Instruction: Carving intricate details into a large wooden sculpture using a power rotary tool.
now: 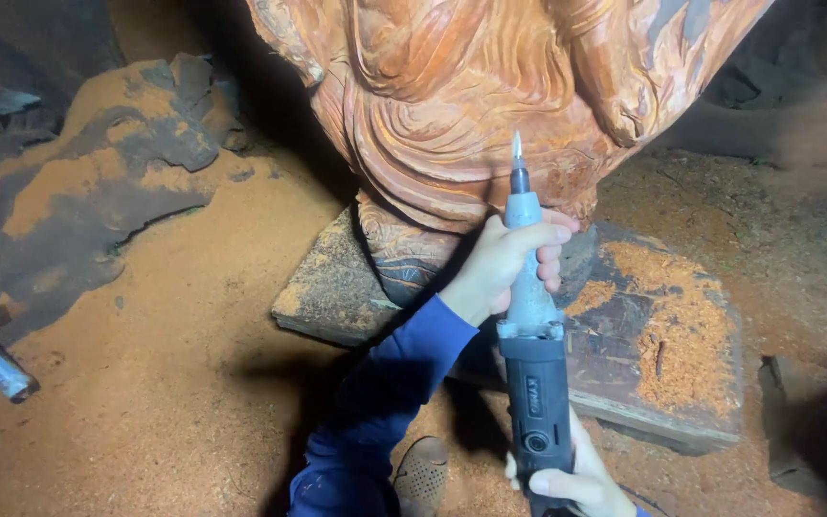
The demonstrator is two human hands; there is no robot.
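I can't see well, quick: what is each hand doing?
Left hand: closed around the grinder's grey neck.
Right hand: gripping its black body.

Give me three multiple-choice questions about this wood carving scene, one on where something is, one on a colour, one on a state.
1. Where does the carved wooden figure stand?
A. on a wooden block
B. on a metal shelf
C. in a bucket

2. What colour is the sleeve on the left arm?
A. white
B. blue
C. yellow

3. How is the rotary tool held?
A. lying on the floor
C. by one hand only
B. by both hands, tip up

Answers:
1 A, its base rests on the sawdust-strewn wooden block.
2 B, the sleeve is plainly blue.
3 B, the left hand wraps the neck, the right hand the body.
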